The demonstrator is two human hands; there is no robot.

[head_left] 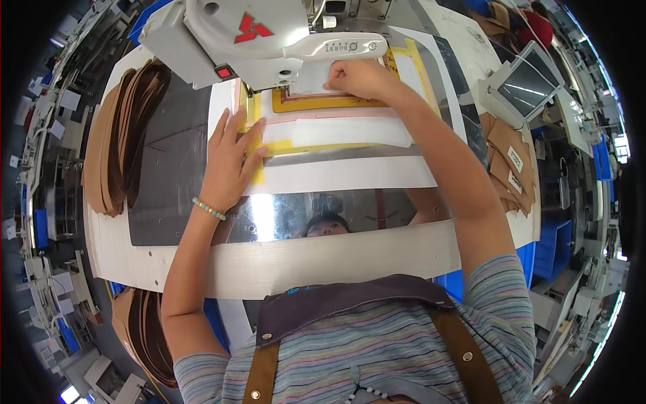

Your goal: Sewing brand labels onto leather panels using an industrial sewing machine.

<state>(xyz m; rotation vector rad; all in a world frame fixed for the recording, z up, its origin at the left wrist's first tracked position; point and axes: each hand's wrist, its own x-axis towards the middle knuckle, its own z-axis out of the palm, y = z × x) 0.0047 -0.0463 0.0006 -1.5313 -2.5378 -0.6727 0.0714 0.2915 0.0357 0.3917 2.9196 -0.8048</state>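
My left hand (233, 155) lies flat with spread fingers at the left edge of a white template sheet (363, 172) that carries yellow tape (296, 147). A beaded bracelet (208, 209) circles that wrist. Under the white arm of a sewing machine (296, 50), my right hand (363, 79) has its fingers curled together over a yellow frame (330, 104). A brown edge runs inside the frame, around a pale inner area. Whatever those fingertips pinch, if anything, is hidden. The machine's needle area stands just right of and beyond my left fingertips.
A stack of brown panels (121, 135) lies on the left of the table, with more brown pieces (509, 161) at the right. Beyond those stands a tilted screen (527, 84). A shiny metal plate (289, 219) borders the table's front edge (336, 259). More brown panels (141, 330) hang below left.
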